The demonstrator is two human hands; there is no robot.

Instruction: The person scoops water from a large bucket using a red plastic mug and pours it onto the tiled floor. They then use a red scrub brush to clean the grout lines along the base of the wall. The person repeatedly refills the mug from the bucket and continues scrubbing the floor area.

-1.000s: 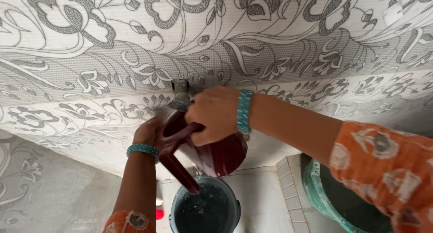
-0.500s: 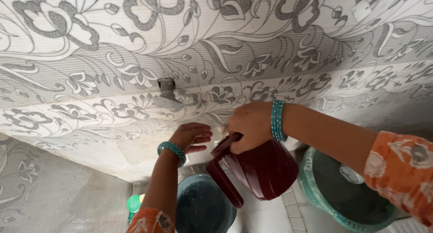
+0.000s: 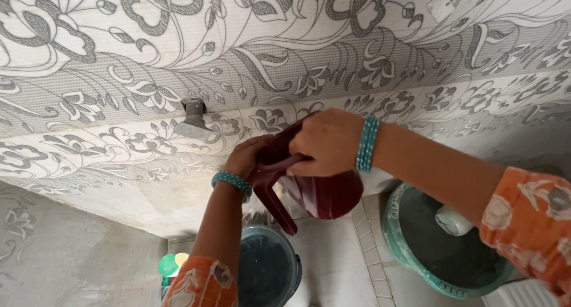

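So the maroon mug (image 3: 324,191) is up in the air in front of the tiled wall (image 3: 297,57), sandwiched between both hands. The right hand (image 3: 327,142) grips it from above, fingers curled tight over the rim where the handle starts. The left hand (image 3: 247,155) comes up from below on the other side and presses against the mug's edge; I can't tell if those fingers actually wrap around it, the mug hides them.

The mug is tipped way over, mouth facing up toward the wall and the hands, body hanging down to the right. Its long handle (image 3: 275,206) sticks down and slightly left, ending just above the dark bucket (image 3: 267,268) on the floor.

It's smooth, glossy plastic, rounded body, with a flat strap-like handle. Both wrists have teal beaded bangles, sleeves are orange with a white print. The wall has grey floral tiles with a fine dotted texture, and a grey metal tap (image 3: 193,120) pokes out left of the hands. A teal tub (image 3: 440,241) sits to the right with a small white cylinder (image 3: 453,221) in it.
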